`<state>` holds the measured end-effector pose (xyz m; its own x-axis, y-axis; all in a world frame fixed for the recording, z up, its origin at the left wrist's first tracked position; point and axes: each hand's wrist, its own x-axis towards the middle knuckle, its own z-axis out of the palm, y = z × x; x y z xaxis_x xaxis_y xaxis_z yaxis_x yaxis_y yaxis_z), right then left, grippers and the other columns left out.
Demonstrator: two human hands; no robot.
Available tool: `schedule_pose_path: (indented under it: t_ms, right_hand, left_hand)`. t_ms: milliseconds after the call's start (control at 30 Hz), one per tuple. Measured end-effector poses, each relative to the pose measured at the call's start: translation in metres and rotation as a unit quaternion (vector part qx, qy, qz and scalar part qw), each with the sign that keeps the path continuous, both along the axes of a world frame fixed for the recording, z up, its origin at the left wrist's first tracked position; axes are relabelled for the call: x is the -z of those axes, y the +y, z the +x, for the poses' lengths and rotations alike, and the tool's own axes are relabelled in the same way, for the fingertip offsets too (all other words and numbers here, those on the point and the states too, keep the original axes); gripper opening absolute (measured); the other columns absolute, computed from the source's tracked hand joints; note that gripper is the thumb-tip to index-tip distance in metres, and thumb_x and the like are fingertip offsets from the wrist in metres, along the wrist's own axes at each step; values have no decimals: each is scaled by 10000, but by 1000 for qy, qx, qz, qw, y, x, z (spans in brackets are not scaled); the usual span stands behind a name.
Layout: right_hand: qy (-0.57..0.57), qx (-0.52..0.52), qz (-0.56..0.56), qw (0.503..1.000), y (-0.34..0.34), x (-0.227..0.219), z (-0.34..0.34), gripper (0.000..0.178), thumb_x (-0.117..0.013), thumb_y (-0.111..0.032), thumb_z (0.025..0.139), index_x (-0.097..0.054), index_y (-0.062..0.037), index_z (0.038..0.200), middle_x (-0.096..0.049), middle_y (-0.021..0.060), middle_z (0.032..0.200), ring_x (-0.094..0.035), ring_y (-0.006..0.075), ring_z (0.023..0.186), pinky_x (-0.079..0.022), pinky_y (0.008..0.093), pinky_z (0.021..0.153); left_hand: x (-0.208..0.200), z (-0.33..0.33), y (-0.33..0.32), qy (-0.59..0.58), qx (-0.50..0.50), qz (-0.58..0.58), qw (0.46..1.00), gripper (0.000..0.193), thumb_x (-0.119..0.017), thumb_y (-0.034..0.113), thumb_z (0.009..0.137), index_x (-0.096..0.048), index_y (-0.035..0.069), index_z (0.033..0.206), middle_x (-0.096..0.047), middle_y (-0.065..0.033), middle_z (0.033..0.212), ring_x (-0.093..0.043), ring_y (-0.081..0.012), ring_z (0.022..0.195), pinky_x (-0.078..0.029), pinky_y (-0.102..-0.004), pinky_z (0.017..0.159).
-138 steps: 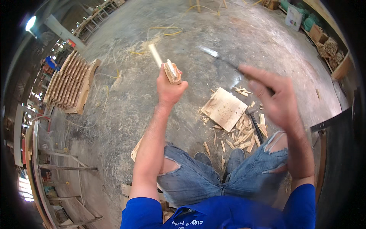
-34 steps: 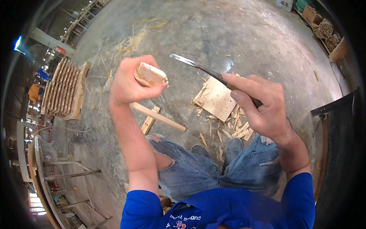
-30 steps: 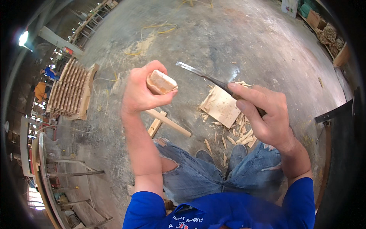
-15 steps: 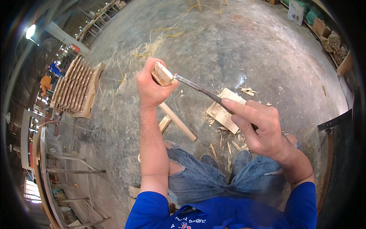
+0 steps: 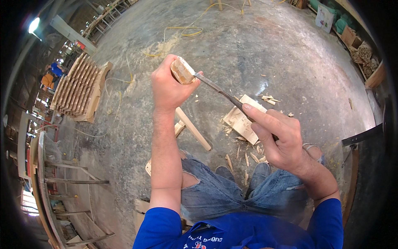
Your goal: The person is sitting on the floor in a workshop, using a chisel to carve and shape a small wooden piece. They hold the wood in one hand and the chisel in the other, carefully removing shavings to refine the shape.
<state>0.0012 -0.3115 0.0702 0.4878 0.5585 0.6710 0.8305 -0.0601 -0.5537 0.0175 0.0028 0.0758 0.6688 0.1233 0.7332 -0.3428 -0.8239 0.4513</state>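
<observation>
My left hand (image 5: 169, 89) is closed around a pale wooden piece (image 5: 181, 71), whose blunt, rounded end faces up. My right hand (image 5: 284, 139) grips a chisel (image 5: 215, 88) with its index finger stretched along the tool. The chisel's narrow metal blade slants up to the left, and its tip meets the edge of the wood beside my left thumb. The grip end of the chisel is hidden inside my right hand. Below the chisel a flat wooden board (image 5: 245, 124) lies on the floor, with chips (image 5: 229, 162) scattered about it.
A wooden stick (image 5: 193, 128) lies under my left forearm. At left rise a stack of curved wooden parts (image 5: 81, 89) and a metal-framed rack (image 5: 76, 181). A yellow hose (image 5: 191, 30) runs across the concrete floor. Two people (image 5: 52, 74) are far left; bundles (image 5: 365, 58) line the right.
My left hand has moved slightly away from me and to the right, and the wooden piece has turned a little. The chisel tip has stayed against its edge; my right hand has barely moved.
</observation>
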Motion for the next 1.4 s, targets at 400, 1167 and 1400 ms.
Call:
schedule_pose_path:
  t_ms: [400, 1167, 1400]
  right_hand:
    - [21, 47, 20, 998, 17, 8, -12, 454, -690, 63, 959, -689, -30, 1403, -635, 95, 752, -570, 168, 608, -456, 336, 559]
    - [-13, 6, 9, 1000, 7, 3, -3, 585, -726, 96, 879, -660, -44, 1444, -566, 87, 719, -557, 199, 566, -452, 367, 498]
    - [3, -1, 1, 1000, 12, 11, -4, 603, -722, 101, 876, -650, -48, 1456, -564, 98, 721, -573, 211, 567, -469, 378, 506]
  left_hand:
    - [13, 14, 6, -79, -38, 23, 996, 410, -893, 86, 642, -626, 97, 953, -700, -57, 779, -739, -220, 708, -579, -361, 641]
    - [12, 13, 6, -103, 24, 0, 994, 345, -817, 41, 617, -605, 105, 881, -662, -22, 741, -689, -172, 650, -545, -309, 616]
    - [14, 12, 10, -105, 13, -16, 994, 348, -814, 41, 614, -604, 112, 883, -669, -15, 743, -692, -164, 657, -547, -308, 619]
